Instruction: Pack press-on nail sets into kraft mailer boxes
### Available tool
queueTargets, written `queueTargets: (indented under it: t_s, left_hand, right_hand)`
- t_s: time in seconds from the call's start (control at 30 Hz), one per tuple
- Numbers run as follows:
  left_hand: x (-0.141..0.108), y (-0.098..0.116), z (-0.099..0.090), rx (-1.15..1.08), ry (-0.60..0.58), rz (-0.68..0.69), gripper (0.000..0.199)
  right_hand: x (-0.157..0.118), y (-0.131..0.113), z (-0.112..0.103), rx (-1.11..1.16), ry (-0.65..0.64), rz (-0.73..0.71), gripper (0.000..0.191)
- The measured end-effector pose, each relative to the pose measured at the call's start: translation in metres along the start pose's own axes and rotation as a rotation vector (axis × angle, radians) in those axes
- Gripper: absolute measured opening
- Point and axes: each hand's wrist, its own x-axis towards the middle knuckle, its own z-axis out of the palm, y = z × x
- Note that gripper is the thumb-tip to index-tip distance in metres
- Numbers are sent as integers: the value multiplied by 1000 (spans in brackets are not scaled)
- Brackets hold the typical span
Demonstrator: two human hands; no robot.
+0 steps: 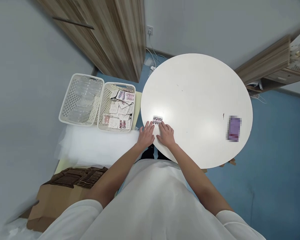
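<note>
A small card of press-on nails [157,119], with dark and reddish nails in two rows, lies flat near the front left edge of the white round table [197,90]. My left hand [146,135] rests at the card's near left corner, its fingers stretched forward. On the other side, my right hand [167,134] lays its extended fingertips at the near right corner, covering a little of it. Neither hand is closed around the card; it stays on the tabletop between them.
To the left, one white basket [100,111] holds several nail cards; another basket [62,111] holds clear plastic trays. White sheeting [97,145] and a cardboard box [52,203] with brown pieces lie nearer. A blurred purple item [234,128] is on the table's right.
</note>
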Motion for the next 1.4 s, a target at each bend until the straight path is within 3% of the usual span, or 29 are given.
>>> queueTargets:
  t_s: [0.2,0.53,0.77,0.93,1.03,1.13,1.27,1.4]
  left_hand:
    - [-10,8,5,13,28,-46,55]
    - [-84,42,25,-21,63,-243,52]
    - [-121,29,8,-89,120,-373,45]
    - [-156,8,-14,-235,99,-417,44]
    - [-179,-8,-25,-332,66,-373,43]
    - [-194,-24,-32,-368,126,-366,43]
    - [-203,-42,-39,-396,215,-386,43]
    - [-201,-58,-49,-415,221,-373,43]
  right_hand:
    - [-7,10,7,86,44,-85,68]
    - [-58,30,8,247,113,-294,54]
    - [-71,27,2,293,170,-357,45]
    - [-62,-3,3,364,30,-402,38]
    - [-51,-37,1,315,-117,-495,32]
    - [-44,-76,-5,245,-172,-616,29]
    - [-41,-116,-13,238,-165,-683,29]
    - [-34,-136,-22,193,-234,-733,27]
